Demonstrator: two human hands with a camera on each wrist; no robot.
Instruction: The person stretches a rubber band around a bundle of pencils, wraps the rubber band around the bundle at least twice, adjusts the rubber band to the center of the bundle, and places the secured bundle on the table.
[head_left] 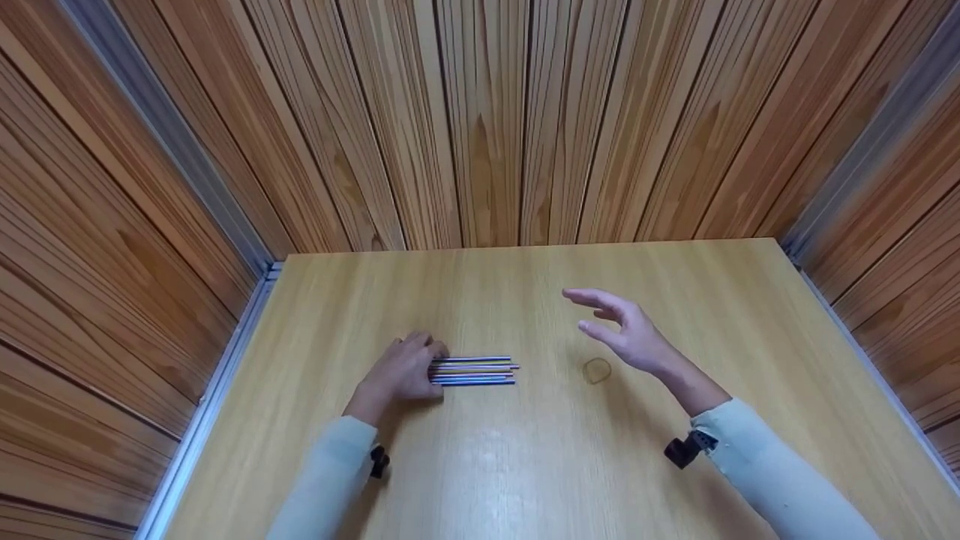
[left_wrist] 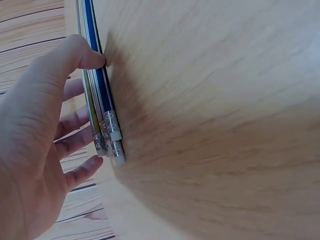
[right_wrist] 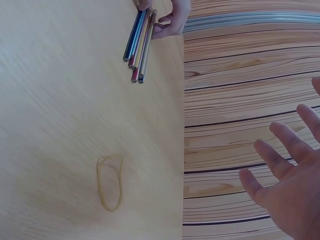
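Several striped pencils [head_left: 476, 371] lie side by side on the table, left of its middle. My left hand [head_left: 406, 367] grips them at their left ends, thumb on the near side and fingers on the far side. In the left wrist view the pencils [left_wrist: 98, 95] show white erasers in silvery ferrules, and the thumb presses a blue one. My right hand [head_left: 626, 330] is raised over the table with fingers spread, holding nothing. Below and left of it lies a tan rubber band [head_left: 597, 370], a loose loop in the right wrist view.
The light wooden table [head_left: 480, 465] is bounded by wood-plank walls [head_left: 487, 127] at the back and both sides. Metal rails [head_left: 217, 397] run along its side edges. A small black camera [head_left: 686, 450] is strapped to the right wrist.
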